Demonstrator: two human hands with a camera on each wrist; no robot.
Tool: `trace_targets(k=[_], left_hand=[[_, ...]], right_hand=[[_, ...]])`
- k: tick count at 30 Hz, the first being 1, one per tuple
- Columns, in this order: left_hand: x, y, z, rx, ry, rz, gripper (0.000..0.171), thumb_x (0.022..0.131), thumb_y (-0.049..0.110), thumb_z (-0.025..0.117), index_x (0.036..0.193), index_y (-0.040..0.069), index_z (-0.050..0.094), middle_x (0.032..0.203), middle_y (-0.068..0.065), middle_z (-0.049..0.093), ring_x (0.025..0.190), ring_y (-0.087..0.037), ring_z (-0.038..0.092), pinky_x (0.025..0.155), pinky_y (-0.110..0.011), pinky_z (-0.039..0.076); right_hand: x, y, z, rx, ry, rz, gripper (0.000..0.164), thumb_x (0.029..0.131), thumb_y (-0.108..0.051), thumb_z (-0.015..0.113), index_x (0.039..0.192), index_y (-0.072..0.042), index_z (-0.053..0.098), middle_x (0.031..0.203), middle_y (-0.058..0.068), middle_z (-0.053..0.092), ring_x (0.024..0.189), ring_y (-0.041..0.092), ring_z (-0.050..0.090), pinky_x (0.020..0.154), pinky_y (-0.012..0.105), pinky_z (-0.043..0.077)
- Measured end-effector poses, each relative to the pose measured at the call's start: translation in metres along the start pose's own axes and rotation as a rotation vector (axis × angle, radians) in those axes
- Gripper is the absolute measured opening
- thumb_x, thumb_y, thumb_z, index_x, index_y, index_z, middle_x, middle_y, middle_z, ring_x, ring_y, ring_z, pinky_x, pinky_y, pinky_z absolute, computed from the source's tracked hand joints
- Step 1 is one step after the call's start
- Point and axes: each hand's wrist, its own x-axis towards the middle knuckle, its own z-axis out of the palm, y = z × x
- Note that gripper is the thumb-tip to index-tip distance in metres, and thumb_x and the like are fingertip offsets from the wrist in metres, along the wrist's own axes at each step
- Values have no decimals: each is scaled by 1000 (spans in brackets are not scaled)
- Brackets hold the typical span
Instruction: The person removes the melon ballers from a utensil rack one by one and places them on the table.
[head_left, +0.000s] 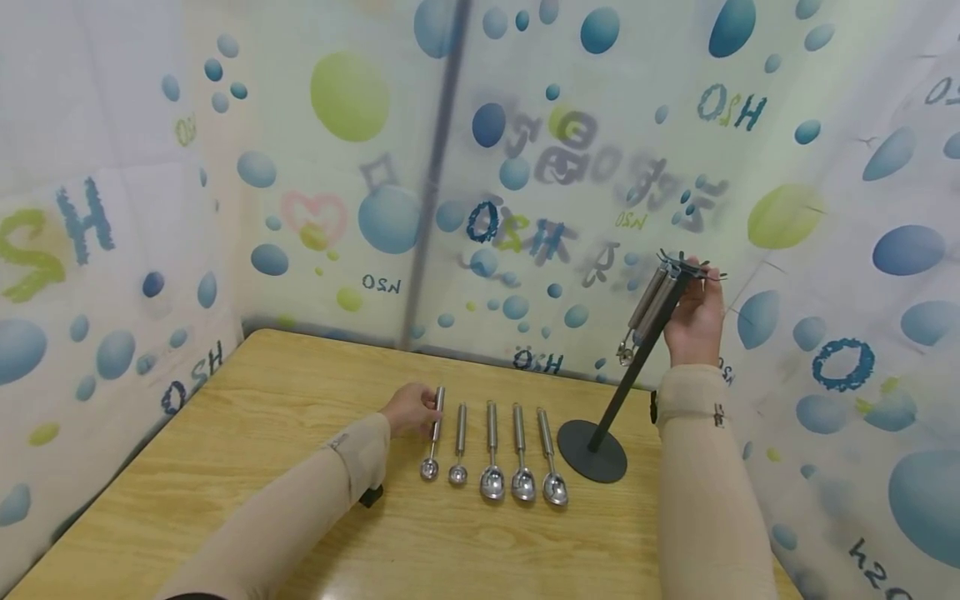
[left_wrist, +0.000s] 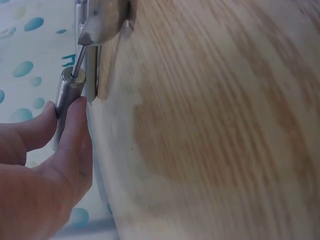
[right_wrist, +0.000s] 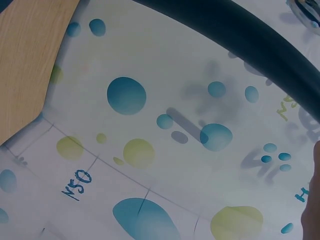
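Observation:
My left hand (head_left: 411, 408) pinches the steel handle of a small ball scoop (head_left: 429, 469), the leftmost in a row on the table. In the left wrist view, thumb and fingers press on either side of the scoop's handle (left_wrist: 69, 92). My right hand (head_left: 696, 321) is raised at the top of a dark utensil stand (head_left: 637, 358), its fingers holding the hooked top. The stand leans to the right in the head view. Two steel-handled utensils (head_left: 651, 302) hang from its hooks. In the right wrist view only the edge of the hand and the dark pole (right_wrist: 240, 35) show.
Right of the held scoop lie another small ball scoop (head_left: 458, 473) and three larger scoops (head_left: 523, 483), handles pointing away. The stand's round base (head_left: 581, 462) is on the wooden table (head_left: 360, 533) beside them. Printed curtains (head_left: 337, 275) surround the table's back and sides.

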Motion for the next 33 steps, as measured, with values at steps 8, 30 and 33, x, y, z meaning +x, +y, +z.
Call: trace_targets(k=[8, 30, 33], left_hand=[[-3, 1, 3, 35, -21, -86, 29, 94, -6, 67, 119, -16, 58, 102, -20, 65, 83, -25, 70, 71, -33, 61], [10, -8, 17, 255, 57, -105, 34, 89, -1, 76, 117, -16, 64, 101, -22, 68, 76, -24, 72, 61, -28, 60], [10, -8, 17, 248, 64, -112, 39, 89, 0, 76, 122, -16, 62, 107, -23, 69, 78, -24, 71, 61, -28, 60]], right_hand=[[0, 1, 0, 1, -4, 0, 13, 97, -15, 72, 89, -5, 68, 102, 8, 74, 96, 21, 67, 105, 39, 40], [-1, -2, 0, -2, 20, 11, 11, 94, -15, 74, 88, -6, 69, 101, 8, 75, 95, 21, 67, 105, 38, 37], [-1, -2, 0, -9, 12, 16, 11, 93, -14, 75, 88, -6, 69, 99, 8, 75, 95, 21, 67, 104, 38, 36]])
